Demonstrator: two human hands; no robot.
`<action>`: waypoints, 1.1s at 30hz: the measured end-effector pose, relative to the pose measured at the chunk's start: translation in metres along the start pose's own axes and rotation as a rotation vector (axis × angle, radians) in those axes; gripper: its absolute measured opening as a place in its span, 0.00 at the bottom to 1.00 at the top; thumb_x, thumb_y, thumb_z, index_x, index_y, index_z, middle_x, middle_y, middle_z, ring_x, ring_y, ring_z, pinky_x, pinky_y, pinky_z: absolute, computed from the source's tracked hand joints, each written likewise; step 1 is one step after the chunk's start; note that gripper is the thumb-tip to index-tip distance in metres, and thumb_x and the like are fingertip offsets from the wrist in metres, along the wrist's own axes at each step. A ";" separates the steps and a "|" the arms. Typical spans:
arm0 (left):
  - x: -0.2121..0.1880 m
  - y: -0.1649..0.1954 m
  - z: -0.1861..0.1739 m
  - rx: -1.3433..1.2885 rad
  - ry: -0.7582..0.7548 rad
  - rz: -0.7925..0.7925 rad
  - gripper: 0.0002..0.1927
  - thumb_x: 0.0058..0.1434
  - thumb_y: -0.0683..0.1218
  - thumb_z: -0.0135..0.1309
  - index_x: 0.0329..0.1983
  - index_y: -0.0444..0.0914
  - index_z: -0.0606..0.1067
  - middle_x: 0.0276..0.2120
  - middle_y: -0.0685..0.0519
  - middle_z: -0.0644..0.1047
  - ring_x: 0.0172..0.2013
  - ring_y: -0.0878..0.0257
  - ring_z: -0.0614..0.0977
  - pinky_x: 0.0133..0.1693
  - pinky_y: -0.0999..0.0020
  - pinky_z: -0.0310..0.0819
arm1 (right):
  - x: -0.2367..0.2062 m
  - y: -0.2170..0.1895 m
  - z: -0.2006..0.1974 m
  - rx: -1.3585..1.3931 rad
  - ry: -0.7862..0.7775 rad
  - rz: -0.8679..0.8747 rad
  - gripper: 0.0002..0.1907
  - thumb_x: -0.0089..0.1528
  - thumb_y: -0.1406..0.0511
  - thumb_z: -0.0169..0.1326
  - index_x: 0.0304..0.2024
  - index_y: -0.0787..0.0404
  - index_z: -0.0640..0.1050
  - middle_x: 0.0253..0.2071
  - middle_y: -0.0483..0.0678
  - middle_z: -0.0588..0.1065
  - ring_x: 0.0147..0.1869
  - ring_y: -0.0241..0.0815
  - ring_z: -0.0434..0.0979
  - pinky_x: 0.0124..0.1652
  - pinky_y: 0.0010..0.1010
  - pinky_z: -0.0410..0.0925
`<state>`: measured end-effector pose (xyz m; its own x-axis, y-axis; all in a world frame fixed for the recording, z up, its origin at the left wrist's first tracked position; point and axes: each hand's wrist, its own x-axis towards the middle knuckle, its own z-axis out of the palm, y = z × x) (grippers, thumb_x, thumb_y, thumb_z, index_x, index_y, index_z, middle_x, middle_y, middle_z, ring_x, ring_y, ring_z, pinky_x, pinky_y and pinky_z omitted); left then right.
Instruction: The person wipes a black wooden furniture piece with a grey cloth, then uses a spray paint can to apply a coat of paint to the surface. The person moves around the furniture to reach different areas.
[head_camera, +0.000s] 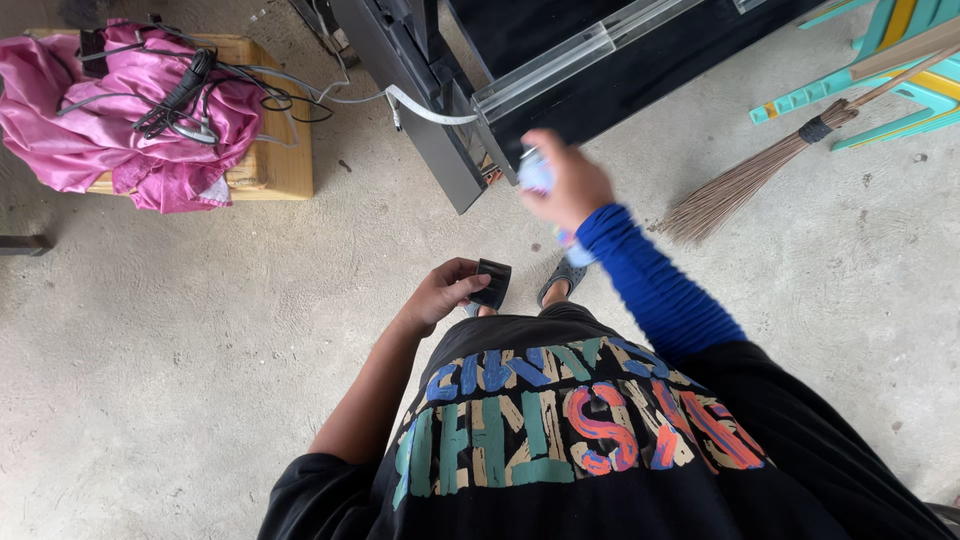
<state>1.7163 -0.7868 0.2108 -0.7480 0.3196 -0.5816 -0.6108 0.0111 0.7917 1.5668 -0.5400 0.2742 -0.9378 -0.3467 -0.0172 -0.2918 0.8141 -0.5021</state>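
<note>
Two hands work above a concrete floor (200, 330), seen from over a black printed shirt (560, 430) at the bottom of the frame. Nearest, just left of centre, the left hand (440, 292) is curled around a small black block (492, 283), thumb on the near face and fingertips along the far edge, so the grip is closed snugly on it. The block looks rigid, light and smooth-sided; it seems best pinched across its two flat faces, as it is held now, and it would probably survive a short drop. Further up, at centre, the right hand (572, 183), in a blue ribbed sleeve (655, 285), is blurred by motion. Its fingers are wrapped around a small pale blue-white thing (535, 170), whose kind cannot be told; it appears light, and the hold looks closed. Just beyond that hand lies a big dark flat panel (600, 80) with a clear strip along its edge, likely heavy, stiff and fragile. At the upper right rest a broom (740, 185) and a teal chair (880, 60). At the upper left, a pink cloth (90, 120) and black cables (185, 95) lie on a wooden stool (280, 160).
</note>
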 end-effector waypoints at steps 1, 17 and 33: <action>0.002 0.002 0.001 0.007 0.001 -0.002 0.37 0.52 0.64 0.62 0.56 0.34 0.75 0.43 0.46 0.82 0.42 0.58 0.82 0.44 0.67 0.74 | -0.003 -0.008 0.005 0.006 -0.009 0.003 0.39 0.53 0.59 0.71 0.63 0.47 0.68 0.45 0.56 0.78 0.46 0.58 0.82 0.45 0.47 0.74; 0.002 0.006 0.005 0.040 0.018 -0.011 0.39 0.49 0.65 0.62 0.56 0.33 0.75 0.42 0.45 0.82 0.42 0.57 0.82 0.44 0.66 0.74 | 0.031 0.096 -0.077 -0.017 0.226 0.062 0.36 0.57 0.60 0.69 0.65 0.52 0.68 0.46 0.57 0.80 0.47 0.59 0.83 0.46 0.46 0.75; 0.004 0.008 0.006 0.053 0.035 0.015 0.39 0.49 0.65 0.61 0.55 0.33 0.75 0.41 0.43 0.81 0.43 0.54 0.83 0.46 0.64 0.75 | 0.013 0.030 -0.032 -0.055 -0.003 0.018 0.37 0.55 0.59 0.71 0.64 0.50 0.68 0.43 0.57 0.78 0.43 0.57 0.82 0.42 0.46 0.75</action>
<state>1.7102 -0.7795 0.2162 -0.7659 0.2873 -0.5752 -0.5858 0.0572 0.8085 1.5399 -0.5049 0.2868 -0.9426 -0.3327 -0.0285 -0.2845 0.8446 -0.4535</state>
